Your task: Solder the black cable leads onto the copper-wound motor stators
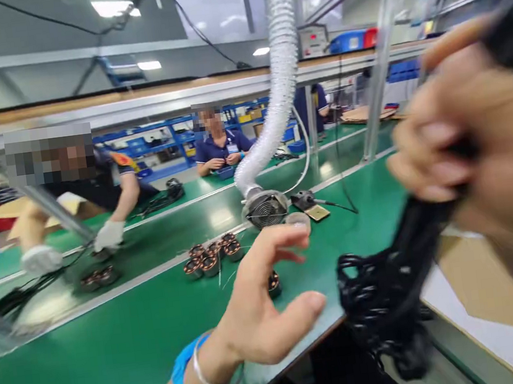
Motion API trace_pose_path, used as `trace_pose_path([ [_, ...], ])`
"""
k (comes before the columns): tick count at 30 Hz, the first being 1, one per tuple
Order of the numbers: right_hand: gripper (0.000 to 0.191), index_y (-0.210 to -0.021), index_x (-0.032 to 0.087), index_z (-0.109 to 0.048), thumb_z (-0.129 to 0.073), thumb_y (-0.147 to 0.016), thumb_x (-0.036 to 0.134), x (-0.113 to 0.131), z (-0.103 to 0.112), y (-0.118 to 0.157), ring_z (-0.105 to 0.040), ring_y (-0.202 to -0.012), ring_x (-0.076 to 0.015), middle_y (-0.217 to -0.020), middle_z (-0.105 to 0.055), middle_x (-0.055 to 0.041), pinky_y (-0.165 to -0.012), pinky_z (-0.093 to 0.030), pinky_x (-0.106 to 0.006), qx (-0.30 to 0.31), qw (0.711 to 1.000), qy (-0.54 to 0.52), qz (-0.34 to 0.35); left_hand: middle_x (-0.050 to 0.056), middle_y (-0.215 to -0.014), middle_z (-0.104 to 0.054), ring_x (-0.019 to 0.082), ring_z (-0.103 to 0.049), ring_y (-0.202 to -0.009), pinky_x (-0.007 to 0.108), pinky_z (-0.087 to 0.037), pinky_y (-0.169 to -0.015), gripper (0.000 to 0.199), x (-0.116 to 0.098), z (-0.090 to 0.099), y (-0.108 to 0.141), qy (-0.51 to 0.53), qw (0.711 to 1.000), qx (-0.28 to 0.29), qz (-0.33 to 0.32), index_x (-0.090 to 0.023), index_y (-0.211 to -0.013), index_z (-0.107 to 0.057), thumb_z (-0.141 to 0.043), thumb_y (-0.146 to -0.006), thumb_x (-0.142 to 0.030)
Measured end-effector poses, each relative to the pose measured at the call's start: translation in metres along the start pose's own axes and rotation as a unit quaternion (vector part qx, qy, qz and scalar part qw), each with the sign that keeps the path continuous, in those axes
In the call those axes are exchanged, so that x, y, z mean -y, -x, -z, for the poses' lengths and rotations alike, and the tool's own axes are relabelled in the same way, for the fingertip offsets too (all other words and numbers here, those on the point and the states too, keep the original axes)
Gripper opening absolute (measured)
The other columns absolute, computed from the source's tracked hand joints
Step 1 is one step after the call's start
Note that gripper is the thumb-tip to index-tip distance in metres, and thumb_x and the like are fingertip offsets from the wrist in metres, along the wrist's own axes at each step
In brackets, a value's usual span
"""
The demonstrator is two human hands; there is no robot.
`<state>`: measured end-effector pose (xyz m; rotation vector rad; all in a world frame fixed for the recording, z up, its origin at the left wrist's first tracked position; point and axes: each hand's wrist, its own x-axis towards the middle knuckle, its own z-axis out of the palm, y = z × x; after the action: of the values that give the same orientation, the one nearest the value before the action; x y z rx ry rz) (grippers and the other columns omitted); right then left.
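Observation:
My left hand [270, 302], with a blue band and a silver bangle at the wrist, is raised over the front edge of the green bench [131, 357]. Its fingers and thumb are apart, with nothing between them. At the right, my right hand [448, 150] is wrapped round a bundle of black cables [391, 300], blurred by motion, whose looped end hangs down past the bench edge. Several round copper-wound coils [209, 264] stand on the bench beyond my left hand. One more coil [274, 283] is partly hidden behind that hand.
A ribbed silver duct [283, 70] comes down to a round wire-covered intake [265, 208]. Beside it lie a soldering stand with a yellow pad [317, 212] and a small clear cup [298, 221]. Cardboard [496, 281] lies at lower right. Across the bench, a gloved person handles coils and cables.

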<state>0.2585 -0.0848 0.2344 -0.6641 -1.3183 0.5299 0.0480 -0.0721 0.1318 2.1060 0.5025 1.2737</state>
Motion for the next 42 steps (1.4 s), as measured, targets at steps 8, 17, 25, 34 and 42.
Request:
trace_pose_path([
  [8, 0.031, -0.087, 0.014, -0.056, -0.044, -0.094, 0.042, -0.020, -0.161, -0.026, -0.063, -0.099, -0.0143, -0.077, -0.050, 0.0096, -0.089, -0.048, -0.034, 0.398, 0.896, -0.101, 0.167, -0.004, -0.058, -0.059, 0.011, -0.056, -0.043, 0.025, -0.049, -0.044, 0.012, -0.028, 0.019, -0.006, -0.027, 0.945, -0.309, 0.103, -0.023, -0.079, -0.057, -0.067, -0.085, -0.025],
  [17, 0.085, -0.138, 0.020, -0.039, -0.077, -0.071, 0.057, -0.136, -0.196, 0.087, -0.052, -0.126, -0.0282, -0.134, -0.054, -0.0122, -0.100, -0.046, -0.043, 0.675, 0.712, -0.177, -0.081, -0.006, -0.054, -0.039, 0.004, -0.035, -0.036, 0.025, -0.023, -0.036, 0.033, -0.112, 0.100, 0.033, -0.119, 0.798, -0.588, -0.062, -0.017, -0.066, -0.055, -0.048, -0.098, -0.015],
  [25, 0.055, -0.108, 0.020, -0.052, -0.082, -0.064, 0.029, -0.136, -0.246, 0.214, -0.056, -0.103, -0.0267, -0.111, -0.059, -0.0073, -0.088, -0.045, -0.041, 0.622, 0.768, -0.118, -0.095, -0.008, -0.055, -0.038, 0.005, -0.029, -0.039, 0.027, -0.017, -0.041, 0.036, -0.143, 0.174, 0.066, -0.194, 0.741, -0.640, -0.055, -0.021, -0.063, -0.046, -0.059, -0.095, -0.030],
  [34, 0.044, -0.106, 0.022, -0.049, -0.073, -0.078, 0.047, -0.140, -0.250, 0.230, -0.054, -0.073, -0.0184, -0.077, -0.055, 0.0031, -0.066, -0.038, -0.030, 0.618, 0.768, -0.108, -0.128, -0.009, -0.051, -0.022, 0.007, -0.009, -0.035, 0.027, -0.012, -0.034, 0.034, -0.145, 0.223, 0.113, -0.129, 0.804, -0.580, -0.005, -0.026, -0.067, -0.057, -0.067, -0.085, -0.052],
  [42, 0.031, -0.092, 0.021, -0.066, -0.047, -0.095, 0.045, -0.177, -0.262, 0.215, -0.059, -0.083, -0.0188, -0.086, -0.066, -0.0021, -0.076, -0.043, -0.030, 0.636, 0.737, -0.181, -0.140, -0.009, -0.050, -0.024, 0.005, -0.014, -0.033, 0.024, -0.013, -0.033, 0.039, -0.097, 0.232, 0.112, -0.076, 0.793, -0.604, 0.036, -0.023, -0.063, -0.054, -0.064, -0.089, -0.051],
])
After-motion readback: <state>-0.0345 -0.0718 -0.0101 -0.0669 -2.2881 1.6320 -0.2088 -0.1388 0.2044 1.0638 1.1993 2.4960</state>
